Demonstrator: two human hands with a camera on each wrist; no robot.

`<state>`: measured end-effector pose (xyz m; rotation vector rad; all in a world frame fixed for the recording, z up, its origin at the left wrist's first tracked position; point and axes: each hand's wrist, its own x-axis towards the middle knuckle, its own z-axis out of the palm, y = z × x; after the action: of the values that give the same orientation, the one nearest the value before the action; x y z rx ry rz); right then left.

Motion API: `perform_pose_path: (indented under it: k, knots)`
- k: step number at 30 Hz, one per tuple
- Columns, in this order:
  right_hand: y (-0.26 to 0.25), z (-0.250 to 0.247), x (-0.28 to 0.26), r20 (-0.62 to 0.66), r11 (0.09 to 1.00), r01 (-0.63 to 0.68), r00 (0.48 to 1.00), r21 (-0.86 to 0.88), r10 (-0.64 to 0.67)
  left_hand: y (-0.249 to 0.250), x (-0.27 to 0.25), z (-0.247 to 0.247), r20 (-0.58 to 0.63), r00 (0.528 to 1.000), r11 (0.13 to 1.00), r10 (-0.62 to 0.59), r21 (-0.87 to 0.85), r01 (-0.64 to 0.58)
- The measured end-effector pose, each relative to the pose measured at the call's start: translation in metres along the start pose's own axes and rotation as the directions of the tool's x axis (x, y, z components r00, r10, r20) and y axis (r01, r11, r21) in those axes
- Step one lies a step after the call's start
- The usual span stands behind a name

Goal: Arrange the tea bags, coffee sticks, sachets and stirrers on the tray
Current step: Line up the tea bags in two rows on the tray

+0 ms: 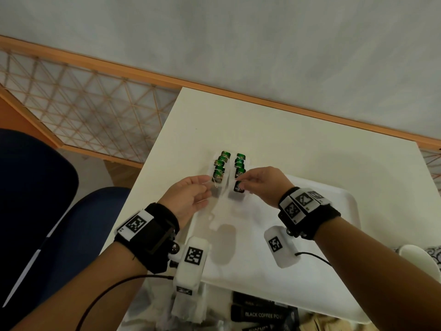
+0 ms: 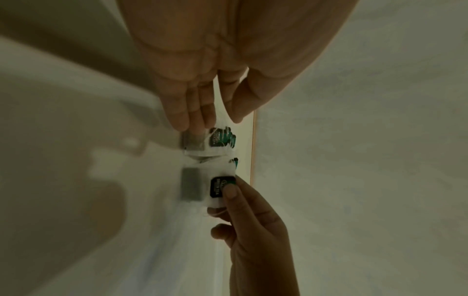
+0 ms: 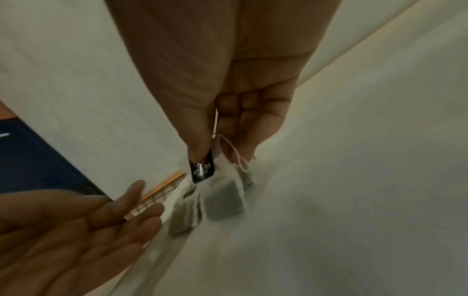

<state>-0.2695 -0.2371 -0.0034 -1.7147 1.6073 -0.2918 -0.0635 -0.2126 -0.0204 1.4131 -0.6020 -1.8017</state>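
Right hand (image 1: 260,182) is pinching a tea bag (image 1: 239,187) by its tag; left hand (image 1: 188,199) — fingers extended, grasping nothing — is touching the neighbouring row of tea bags (image 1: 220,169).

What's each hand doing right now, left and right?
Left hand: open, fingers straight, touching the left tea bag row.
Right hand: pinching a tea bag tag.

Green-tagged tea bags (image 1: 229,169), two rows
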Motion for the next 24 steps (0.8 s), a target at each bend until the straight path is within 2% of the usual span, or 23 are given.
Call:
perform_pose_path:
  k: [4,7,9,12,24]
  knots:
    - [0.004,0.001,0.011,-0.13,0.998,-0.056,0.99,0.011,0.057,0.003,0.003,-0.001,-0.018,0.998,0.998,0.061,0.026,-0.061]
    - [0.014,0.002,0.005,-0.225,0.988,-0.098,0.966,0.122,0.124,0.007,0.007,-0.002,-0.06,0.991,0.991,0.122,0.063,-0.118]
    - [0.021,0.005,-0.001,-0.182,0.973,-0.176,0.962,0.151,0.202,0.007,0.009,-0.004,-0.09,0.983,0.98,0.157,0.139,-0.143]
    - [0.027,0.012,-0.005,-0.117,0.955,-0.258,0.954,0.146,0.275,0.004,0.011,-0.004,-0.075,0.987,0.976,0.144,0.176,-0.129]
    - [0.016,0.02,0.003,-0.163,0.954,-0.194,0.958,0.231,0.234,0.002,0.01,0.007,-0.024,0.992,0.974,0.121,0.195,-0.114]
